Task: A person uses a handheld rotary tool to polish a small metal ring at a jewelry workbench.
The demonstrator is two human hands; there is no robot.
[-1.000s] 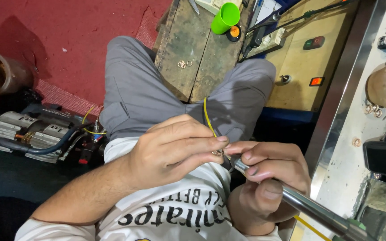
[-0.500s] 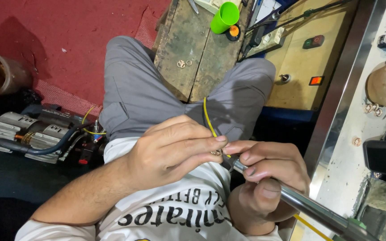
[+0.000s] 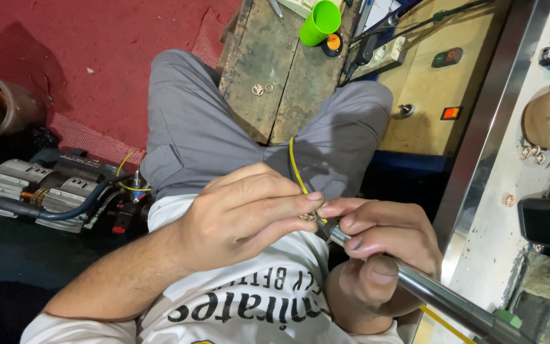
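Close quarters: the worn wooden bench block (image 3: 281, 70) stands just beyond the grey-trousered knees (image 3: 192, 127), a steel-edged worktop (image 3: 488, 127) walls the right (red carpet (image 3: 97, 57) lies open far left).

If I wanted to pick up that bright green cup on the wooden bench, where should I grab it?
Grip the green cup around its side wall, near the open rim, coming from the side of the wooden bench nearest the knees. It seems to lie tilted, mouth toward the camera, so the round wall is probably the easiest part for fingers to close around. The orange-capped thing beside it crowds the right.
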